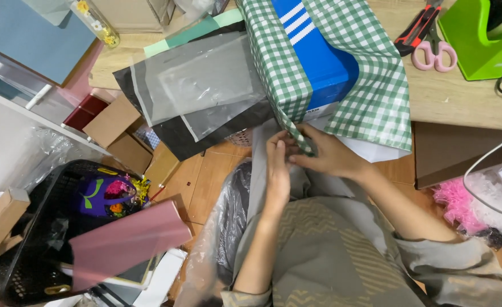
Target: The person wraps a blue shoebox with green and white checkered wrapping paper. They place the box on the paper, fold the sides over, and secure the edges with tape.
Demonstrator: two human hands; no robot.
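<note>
From the head view, a blue box is lying at the near edge of the wooden bench, partly covered by green-and-white checked wrapping paper. One strip of the paper is running over the box's left side and narrowing to a folded point that is hanging just past the bench edge, above the person's lap.

The left hand is closing its fingers on that point from the left, thumb and fingertips pinching the paper. The right hand is meeting it from the right, fingers curled around the same fold, so both hands are touching the paper and each other at the tip. The wrapping looks to be at an early-to-middle stage: the box's blue end is lying bare, and the paper on the right is hanging loose over the edge.

As a judgement, the step in hand is creasing the end flap; the next move calls for keeping the fold taut against the box while something fixes it.

A green tape dispenser and pink-handled scissors are sitting well apart at the far right of the bench. Grey plastic mailer bags are lying just beside the box on the left.
</note>
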